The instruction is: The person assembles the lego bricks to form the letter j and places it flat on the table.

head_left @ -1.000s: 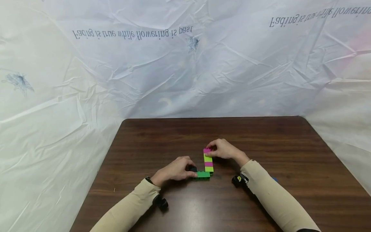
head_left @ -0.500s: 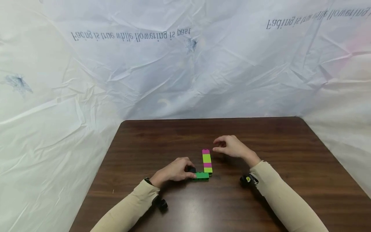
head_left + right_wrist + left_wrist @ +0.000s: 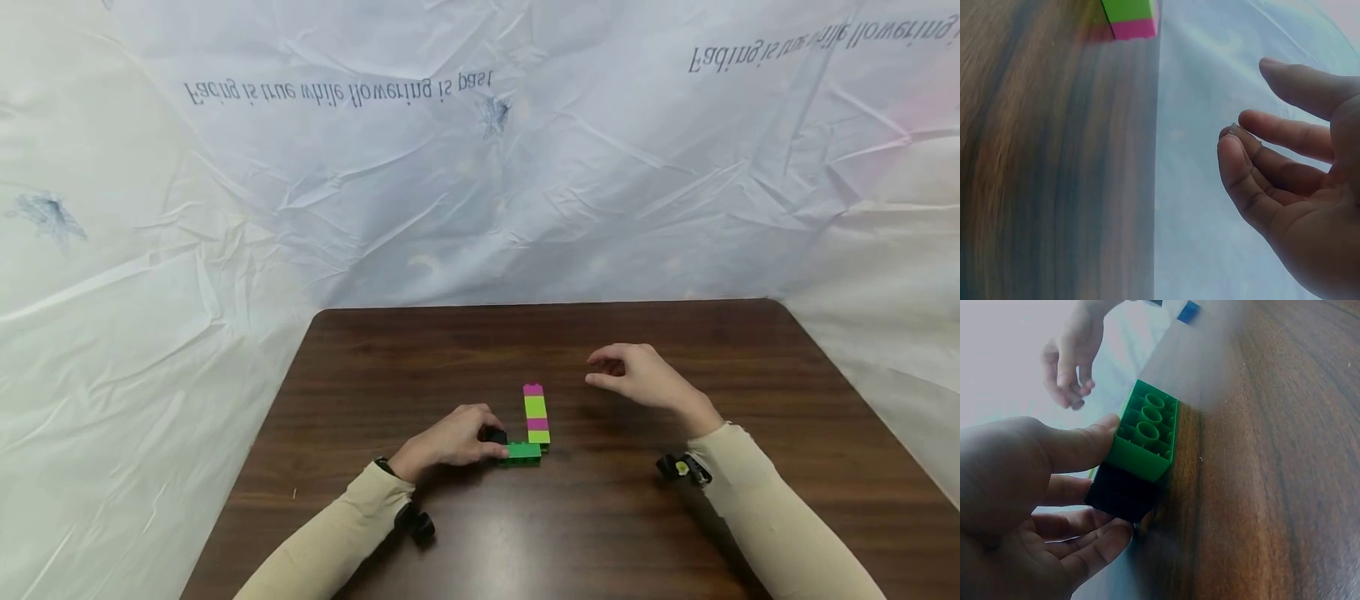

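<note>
My left hand [image 3: 456, 437] grips a green toy brick [image 3: 523, 451] joined to a black brick [image 3: 496, 435], thumb on one side and fingers on the other. In the left wrist view the green brick [image 3: 1146, 428] shows its hollow underside, and the black brick [image 3: 1121, 492] sits between thumb and fingertips. A row of pink and lime bricks [image 3: 536, 408] stretches away from the green brick's right end; whether they are joined there I cannot tell. To the right of that row, my right hand [image 3: 641, 375] is held apart from it, fingers loosely bent around nothing.
A dark wooden table [image 3: 390, 358] lies under both hands, with a pale printed sheet [image 3: 525, 208] hanging behind it. In the left wrist view a blue brick [image 3: 1189, 312] lies farther off; my right arm seems to hide it in the head view.
My right hand has let go of the pink end of the brick row and moved away to the right. The left hand and the bricks have stayed in about the same place.
</note>
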Tool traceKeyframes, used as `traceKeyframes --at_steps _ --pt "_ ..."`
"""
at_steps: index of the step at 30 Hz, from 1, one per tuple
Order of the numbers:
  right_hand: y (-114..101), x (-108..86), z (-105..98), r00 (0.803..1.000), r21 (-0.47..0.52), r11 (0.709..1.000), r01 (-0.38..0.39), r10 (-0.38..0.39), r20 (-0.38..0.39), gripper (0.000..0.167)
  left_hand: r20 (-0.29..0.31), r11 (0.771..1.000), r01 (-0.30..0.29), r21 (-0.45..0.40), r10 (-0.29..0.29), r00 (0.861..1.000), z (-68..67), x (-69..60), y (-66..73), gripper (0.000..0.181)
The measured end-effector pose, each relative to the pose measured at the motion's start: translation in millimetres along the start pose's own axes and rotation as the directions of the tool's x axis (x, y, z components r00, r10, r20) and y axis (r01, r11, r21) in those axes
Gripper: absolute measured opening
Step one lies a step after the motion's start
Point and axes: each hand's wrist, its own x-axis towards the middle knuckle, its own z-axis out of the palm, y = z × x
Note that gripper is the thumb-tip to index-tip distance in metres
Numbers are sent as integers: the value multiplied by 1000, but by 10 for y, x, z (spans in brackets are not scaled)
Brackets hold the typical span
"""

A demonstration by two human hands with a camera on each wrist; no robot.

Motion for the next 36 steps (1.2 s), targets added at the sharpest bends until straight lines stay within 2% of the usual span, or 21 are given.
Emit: traceKeyframes --at_steps 6,20,36 --pt "60 -173 -110 1000 -44 999 -9 8 -27 34 6 1000 -2 -5 2 1000 -7 11 4 42" --pt "214 -581 -262 995 -106 990 -88 83 -52 39 6 1000 -7 -2 7 1000 5 -3 20 43" --pt "392 -943 -270 993 -124 985 -119 119 -8 41 10 1000 1 4 -1 1000 -5 -5 6 44"
